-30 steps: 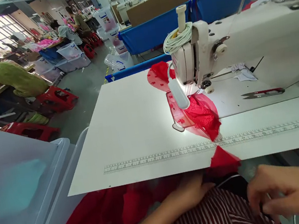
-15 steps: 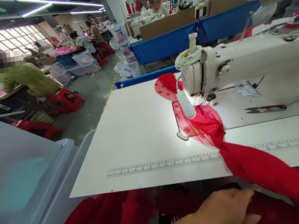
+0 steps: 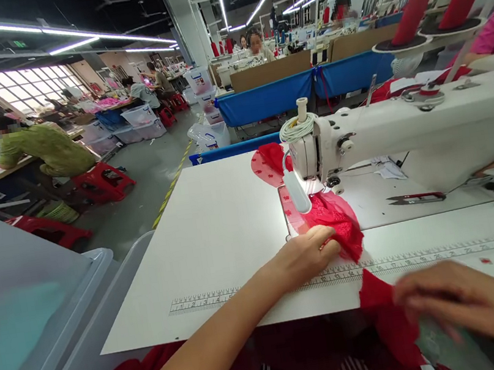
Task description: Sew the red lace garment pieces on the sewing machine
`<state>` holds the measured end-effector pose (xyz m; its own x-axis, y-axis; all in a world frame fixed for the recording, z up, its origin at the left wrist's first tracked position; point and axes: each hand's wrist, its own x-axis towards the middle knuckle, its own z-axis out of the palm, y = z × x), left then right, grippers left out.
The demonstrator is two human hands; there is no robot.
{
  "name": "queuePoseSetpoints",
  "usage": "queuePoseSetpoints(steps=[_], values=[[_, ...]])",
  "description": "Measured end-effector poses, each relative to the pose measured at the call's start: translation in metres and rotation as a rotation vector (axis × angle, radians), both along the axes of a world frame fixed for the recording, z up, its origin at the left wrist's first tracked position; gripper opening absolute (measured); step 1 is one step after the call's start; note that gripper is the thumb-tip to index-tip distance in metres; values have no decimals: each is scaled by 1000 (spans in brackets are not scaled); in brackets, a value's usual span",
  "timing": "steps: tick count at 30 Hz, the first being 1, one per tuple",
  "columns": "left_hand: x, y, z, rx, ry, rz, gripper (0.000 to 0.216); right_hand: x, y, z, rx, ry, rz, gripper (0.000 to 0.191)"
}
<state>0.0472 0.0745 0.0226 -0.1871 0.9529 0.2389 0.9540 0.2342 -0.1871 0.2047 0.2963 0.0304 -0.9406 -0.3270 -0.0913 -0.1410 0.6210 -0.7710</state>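
Sheer red lace fabric (image 3: pixel 339 227) lies bunched under the head of a white sewing machine (image 3: pixel 369 129). My left hand (image 3: pixel 306 256) rests on the table with its fingers closed at the near left edge of this fabric. Over the table's front edge hangs another stretch of red cloth (image 3: pixel 388 318), its upper end at the fingertips of my right hand (image 3: pixel 448 291). That hand is smeared by motion, so its grip on the cloth is unclear. A small white lamp (image 3: pixel 297 192) glows beside the needle area, which it partly hides.
Thread snips (image 3: pixel 417 198) lie on the white table (image 3: pixel 208 234), right of the needle. A printed ruler (image 3: pixel 199 301) runs along the front. Translucent bins (image 3: pixel 39 315) stand at left. Red thread cones (image 3: pixel 416 10) rise behind the machine. A person in green (image 3: pixel 49 149) sits far left.
My left hand has come up from below the table edge onto the fabric by the machine. The long red strip no longer stretches right from the fabric; red cloth now hangs by my right hand.
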Motion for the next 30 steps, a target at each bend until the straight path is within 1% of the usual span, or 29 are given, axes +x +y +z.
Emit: queuePoseSetpoints(steps=[1, 3, 4, 6, 8, 10, 13, 15, 18, 21, 24, 26, 28, 30], values=[[-1, -4, 2, -3, 3, -27, 26, -21, -2, 10, -9, -3, -43, 34], [-2, -12, 6, -16, 25, -61, 25, -61, -6, 21, 13, 92, -205, 30], [-2, -15, 7, -21, 41, -72, 25, -78, -10, 22, 53, 106, -286, 27], [-3, -17, 7, -18, 68, -53, 27, -105, -18, 18, 202, 139, -420, 24], [-4, -16, 4, 0, 68, 1, 28, -121, -29, 10, 273, 148, -464, 23], [-4, -12, -2, 15, 49, 46, 26, -127, -39, 4, 315, 147, -470, 21], [-6, -7, -9, 30, 27, 76, 25, -127, -45, 1, 351, 155, -474, 17], [-6, -6, -13, 42, 25, 93, 24, -125, -41, 2, 354, 178, -511, 16], [-5, -7, -17, 114, -3, 139, 24, -121, -27, 1, 340, 219, -613, 14], [-4, -8, -22, 163, -29, 147, 26, -117, -16, -6, 322, 231, -671, 8], [-3, -7, -23, 155, -16, 94, 30, -111, -11, -16, 391, 243, -656, 8], [-3, -6, -21, 180, -57, 72, 31, -105, -8, -19, 433, 289, -614, 13], [-2, -6, -18, 208, -170, 74, 29, -98, -5, -19, 393, 391, -488, 21], [-2, -6, -13, 240, -356, 101, 21, -90, -3, -15, 315, 463, -247, 27]])
